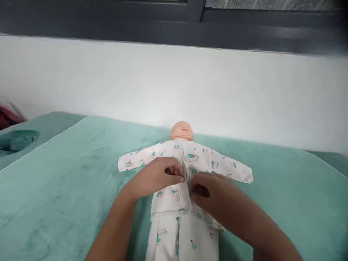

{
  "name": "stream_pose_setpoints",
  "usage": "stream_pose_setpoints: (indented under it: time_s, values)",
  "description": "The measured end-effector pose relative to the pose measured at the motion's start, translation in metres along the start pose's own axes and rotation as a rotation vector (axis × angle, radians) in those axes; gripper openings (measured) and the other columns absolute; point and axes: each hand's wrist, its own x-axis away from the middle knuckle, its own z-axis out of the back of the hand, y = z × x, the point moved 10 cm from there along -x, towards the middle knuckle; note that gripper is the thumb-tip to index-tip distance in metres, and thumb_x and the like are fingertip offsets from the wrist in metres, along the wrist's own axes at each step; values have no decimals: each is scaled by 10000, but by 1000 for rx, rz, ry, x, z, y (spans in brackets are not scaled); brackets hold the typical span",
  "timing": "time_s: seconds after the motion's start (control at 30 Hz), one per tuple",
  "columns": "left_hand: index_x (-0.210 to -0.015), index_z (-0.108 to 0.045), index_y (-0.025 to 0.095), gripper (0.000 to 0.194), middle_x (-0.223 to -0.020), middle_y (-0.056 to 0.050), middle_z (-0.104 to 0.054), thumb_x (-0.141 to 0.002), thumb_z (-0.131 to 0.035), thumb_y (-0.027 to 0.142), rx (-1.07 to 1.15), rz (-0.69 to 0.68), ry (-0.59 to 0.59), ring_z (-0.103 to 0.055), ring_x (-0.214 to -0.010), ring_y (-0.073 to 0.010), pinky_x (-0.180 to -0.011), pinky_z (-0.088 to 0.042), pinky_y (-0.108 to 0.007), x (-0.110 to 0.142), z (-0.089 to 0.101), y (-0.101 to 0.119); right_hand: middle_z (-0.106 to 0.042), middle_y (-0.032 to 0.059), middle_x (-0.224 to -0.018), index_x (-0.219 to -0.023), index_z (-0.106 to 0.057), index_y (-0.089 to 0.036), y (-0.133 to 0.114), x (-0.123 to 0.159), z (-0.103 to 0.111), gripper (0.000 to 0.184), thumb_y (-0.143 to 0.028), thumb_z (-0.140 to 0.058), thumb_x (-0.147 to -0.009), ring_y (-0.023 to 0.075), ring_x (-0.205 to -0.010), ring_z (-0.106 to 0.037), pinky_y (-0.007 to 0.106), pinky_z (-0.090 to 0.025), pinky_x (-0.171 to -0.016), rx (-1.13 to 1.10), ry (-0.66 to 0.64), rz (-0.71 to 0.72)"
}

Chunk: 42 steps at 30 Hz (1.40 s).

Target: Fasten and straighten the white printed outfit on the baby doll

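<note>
A baby doll (181, 130) lies on its back on a teal blanket (67, 181), arms spread, dressed in a white printed shirt (195, 157) and matching trousers (185, 239). My left hand (157, 175) pinches the left edge of the shirt's front opening at the doll's chest. My right hand (212, 192) pinches the right edge beside it. Both hands' fingers are closed on the fabric and meet at the centre line.
A white wall (174, 83) rises just behind the doll's head, with a dark window frame (190, 21) above. At the far left lie a red object (8, 116) and a bunched teal cloth (17, 140).
</note>
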Motion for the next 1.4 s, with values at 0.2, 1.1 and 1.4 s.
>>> stream_pose_setpoints:
  time_s: [0.2,1.1,1.4]
  values:
    - [-766,-598,200,137,-742,38,-572,-860,-561,291,47,-70,-48,-481,-693,-105,-644,-387,-240,3,-2,11,-605,-4,-692,-663,-494,-204,0,-13,3,136,-234,-510,-795,125,-577,-410,279,-229,-508,59,76,-167]
    - [-772,-680,176,67,-725,23,-630,-790,-686,240,427,-28,-53,-563,-707,-99,-652,-441,-227,-2,-4,-1,-620,-1,-705,-731,-581,-195,6,-24,-11,292,-421,-522,-906,121,-649,-515,271,-395,-619,-605,-163,41]
    - [-759,-676,177,74,-754,8,-661,-770,-706,243,416,-20,-27,-587,-736,-112,-691,-455,-246,-4,-5,-4,-629,12,-652,-705,-617,-178,7,-28,-11,363,-470,-542,-907,112,-596,-533,250,-424,-576,-698,-167,87]
